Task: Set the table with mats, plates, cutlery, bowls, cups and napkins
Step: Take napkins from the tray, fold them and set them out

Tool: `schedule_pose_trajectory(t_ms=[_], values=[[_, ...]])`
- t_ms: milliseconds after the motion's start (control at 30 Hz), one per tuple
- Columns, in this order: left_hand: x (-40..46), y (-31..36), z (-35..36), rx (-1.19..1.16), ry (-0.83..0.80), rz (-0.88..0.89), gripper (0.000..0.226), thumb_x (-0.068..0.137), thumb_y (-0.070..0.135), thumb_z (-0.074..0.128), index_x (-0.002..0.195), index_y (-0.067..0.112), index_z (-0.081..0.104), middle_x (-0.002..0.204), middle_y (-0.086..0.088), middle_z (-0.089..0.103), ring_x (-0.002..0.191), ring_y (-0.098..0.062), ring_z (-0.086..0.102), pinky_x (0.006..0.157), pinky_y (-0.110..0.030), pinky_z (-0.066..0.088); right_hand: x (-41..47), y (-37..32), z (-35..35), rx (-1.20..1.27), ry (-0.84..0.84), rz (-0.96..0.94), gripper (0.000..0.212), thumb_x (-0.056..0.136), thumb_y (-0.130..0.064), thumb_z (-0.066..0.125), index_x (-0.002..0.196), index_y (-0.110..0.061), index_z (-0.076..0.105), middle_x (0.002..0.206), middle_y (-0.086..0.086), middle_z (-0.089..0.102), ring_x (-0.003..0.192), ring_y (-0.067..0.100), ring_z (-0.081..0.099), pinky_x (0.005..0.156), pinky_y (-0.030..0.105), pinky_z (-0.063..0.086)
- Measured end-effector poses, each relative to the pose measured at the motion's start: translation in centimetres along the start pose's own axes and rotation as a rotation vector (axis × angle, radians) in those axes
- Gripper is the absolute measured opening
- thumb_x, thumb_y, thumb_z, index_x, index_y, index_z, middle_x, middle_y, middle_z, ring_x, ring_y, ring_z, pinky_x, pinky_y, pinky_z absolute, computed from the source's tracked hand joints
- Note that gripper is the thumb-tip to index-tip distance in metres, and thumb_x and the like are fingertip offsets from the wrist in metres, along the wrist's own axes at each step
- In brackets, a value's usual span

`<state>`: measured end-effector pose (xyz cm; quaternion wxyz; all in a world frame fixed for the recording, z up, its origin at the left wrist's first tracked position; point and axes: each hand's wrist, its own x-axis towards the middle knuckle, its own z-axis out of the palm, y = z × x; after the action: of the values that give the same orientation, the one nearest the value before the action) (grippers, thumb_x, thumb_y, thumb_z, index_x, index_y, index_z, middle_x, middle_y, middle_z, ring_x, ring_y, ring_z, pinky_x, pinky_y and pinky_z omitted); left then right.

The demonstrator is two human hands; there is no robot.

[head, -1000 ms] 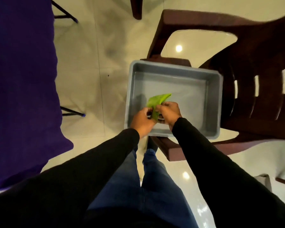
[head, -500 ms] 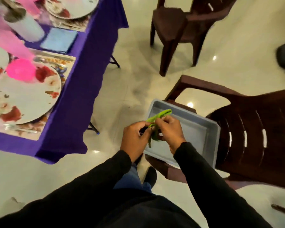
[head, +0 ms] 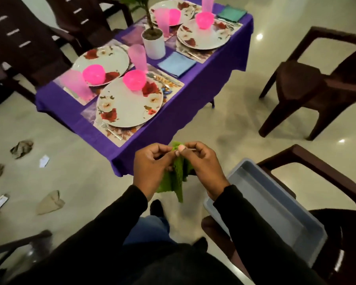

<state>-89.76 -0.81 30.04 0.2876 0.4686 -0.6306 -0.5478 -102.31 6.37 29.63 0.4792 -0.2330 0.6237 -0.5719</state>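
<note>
Fingertips of both hands pinch the top edge of a green napkin (head: 176,179), which hangs down between them in loose folds, held in the air just off the near corner of the table (head: 203,87). The left hand (head: 150,169) and the right hand (head: 203,167) are close together, thumbs and forefingers nearly meeting over the cloth. On the purple tabletop, four flowered plates lie on mats, the nearest plate (head: 130,103) by the near edge with a pink bowl (head: 134,79) on its far side and a fork (head: 109,128) beside it. A blue napkin (head: 176,63) lies by the right edge, a teal napkin (head: 231,14) at the far corner. A grey tub (head: 275,206) rests on a brown chair (head: 327,182) to the person's right.
</note>
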Motion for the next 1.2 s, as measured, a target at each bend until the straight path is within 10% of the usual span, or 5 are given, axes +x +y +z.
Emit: schedule_pose_trajectory(t_ms=[567, 800, 1200], values=[[9.9, -4.3, -23.1, -0.232, 0.412, -0.151, 0.019, 0.083, 0.022, 0.081, 0.081, 0.005, 0.074, 0.073, -0.013, 0.074, 0.066, -0.025, 0.071, 0.058, -0.035, 0.059, 12.0, -1.3, 24.6, -0.514, -0.472, -0.153, 0.03, 0.084, -0.027, 0.077, 0.113, -0.029, 0.068, 0.101, -0.016, 0.07, 0.099, 0.005, 0.064, 0.09, 0.032, 0.057], [11.9, -6.3, -33.7, -0.242, 0.676, -0.137, 0.026, 0.084, 0.025, 0.082, 0.072, 0.006, 0.069, 0.067, -0.013, 0.07, 0.058, -0.02, 0.066, 0.057, -0.036, 0.058, 15.1, -0.6, 36.4, -1.06, -0.558, -0.476, 0.054, 0.073, -0.068, 0.064, 0.114, -0.032, 0.067, 0.125, -0.003, 0.055, 0.117, 0.017, 0.048, 0.1, 0.038, 0.044], [13.0, -9.3, -47.4, -0.399, 1.098, -0.195, 0.031, 0.094, 0.03, 0.071, 0.093, -0.001, 0.067, 0.087, -0.019, 0.073, 0.077, -0.03, 0.075, 0.067, -0.037, 0.063, 18.0, -0.1, 54.2, -0.95, -0.712, -0.677, 0.024, 0.085, -0.026, 0.064, 0.107, -0.02, 0.069, 0.097, -0.005, 0.065, 0.086, 0.012, 0.061, 0.077, 0.035, 0.056]])
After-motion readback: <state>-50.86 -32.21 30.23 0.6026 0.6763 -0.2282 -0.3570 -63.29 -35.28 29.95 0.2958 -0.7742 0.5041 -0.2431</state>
